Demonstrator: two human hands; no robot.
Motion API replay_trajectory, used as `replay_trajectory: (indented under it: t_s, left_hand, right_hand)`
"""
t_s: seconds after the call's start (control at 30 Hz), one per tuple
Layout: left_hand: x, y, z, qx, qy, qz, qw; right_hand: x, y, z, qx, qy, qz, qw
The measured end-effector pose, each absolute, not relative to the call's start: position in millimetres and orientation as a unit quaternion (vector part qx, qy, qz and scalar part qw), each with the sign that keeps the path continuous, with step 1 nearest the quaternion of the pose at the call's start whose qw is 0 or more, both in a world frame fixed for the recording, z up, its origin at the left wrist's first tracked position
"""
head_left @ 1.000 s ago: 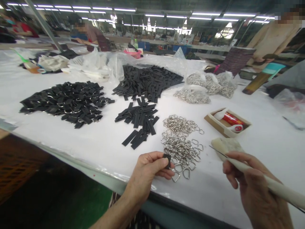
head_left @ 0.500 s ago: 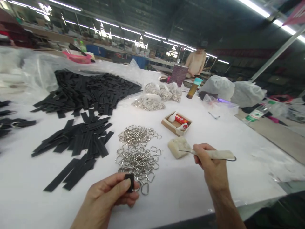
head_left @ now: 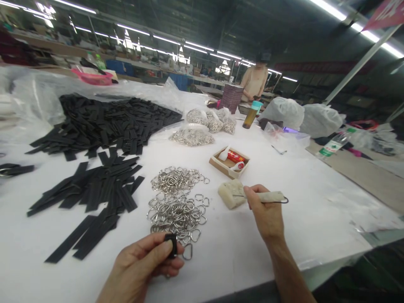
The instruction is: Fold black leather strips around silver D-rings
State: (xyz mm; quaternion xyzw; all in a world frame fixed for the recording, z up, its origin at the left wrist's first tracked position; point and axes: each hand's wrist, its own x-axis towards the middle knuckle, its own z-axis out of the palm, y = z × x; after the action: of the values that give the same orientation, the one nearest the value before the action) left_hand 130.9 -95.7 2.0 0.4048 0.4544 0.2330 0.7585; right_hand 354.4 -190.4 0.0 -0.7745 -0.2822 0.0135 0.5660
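Black folded strap piece [head_left: 171, 245] sits pinched between the thumb and the fingers of the left hand [head_left: 143, 265], at about 6 o'clock of the view, just at the near edge of the metal rings. The left hand is closed on this piece and holds it a little above the white table [head_left: 315, 202]. The right hand [head_left: 267, 212], at about 4 o'clock from the strap piece and well apart from the left hand, is clamped on a thin pale stick tool [head_left: 268, 196]. The dark tip of the tool points to 9 o'clock and touches a pale lump [head_left: 229, 193] which lies on the table just beside the fingers.

Between the two hands lies a loose heap of silver D-rings [head_left: 175, 206], spread toward 12 o'clock. One ring [head_left: 187, 251] lies just beside the strap piece. At 9 o'clock of the rings is a small pile of black strips [head_left: 91, 193], and behind it, toward 11 o'clock, a much larger pile of strips [head_left: 107, 122]. At 1 o'clock of the lump stands a small cardboard tray [head_left: 221, 165] with a red tube [head_left: 235, 156] in it. Farther, at 12 o'clock, bags of rings [head_left: 205, 124] rest on the table, and near them an amber bottle [head_left: 251, 114] with a teal cap stands upright. Another person [head_left: 254, 82] stands behind the far end of the table
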Motion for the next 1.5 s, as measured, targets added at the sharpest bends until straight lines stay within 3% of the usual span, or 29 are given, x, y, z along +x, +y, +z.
replay_trajectory:
  t_s: [0.27,0.47,0.67,0.83,1.1,1.5]
  left_hand:
    - [127.9,-92.4,-7.1,0.399,0.425,0.224,0.781]
    - [125.0,-96.8,-10.0,0.408,0.354,0.233,0.809]
    - [125.1,-103.3,-10.7,0.403,0.342,0.249,0.811]
    - [122.9,-104.2,-12.5,0.402,0.334,0.252,0.815]
    - [120.3,-104.2,-11.8,0.402,0.326,0.244,0.820]
    - [120.2,-104.5,-10.4,0.407,0.310,0.235,0.827]
  right_hand:
    - [351.5,-193.6,2.0,-0.788,-0.275,0.021,0.551]
    - [335.8,-211.9,16.8,-0.767,-0.220,0.010,0.603]
    - [299.0,-209.6,25.7,-0.659,-0.230,0.226,0.680]
    - [275.2,-194.4,20.0,-0.626,-0.295,0.309,0.652]
    - [265.2,-184.2,13.0,-0.644,-0.352,0.308,0.606]
    - [265.8,-183.3,3.6,-0.628,-0.332,0.342,0.616]
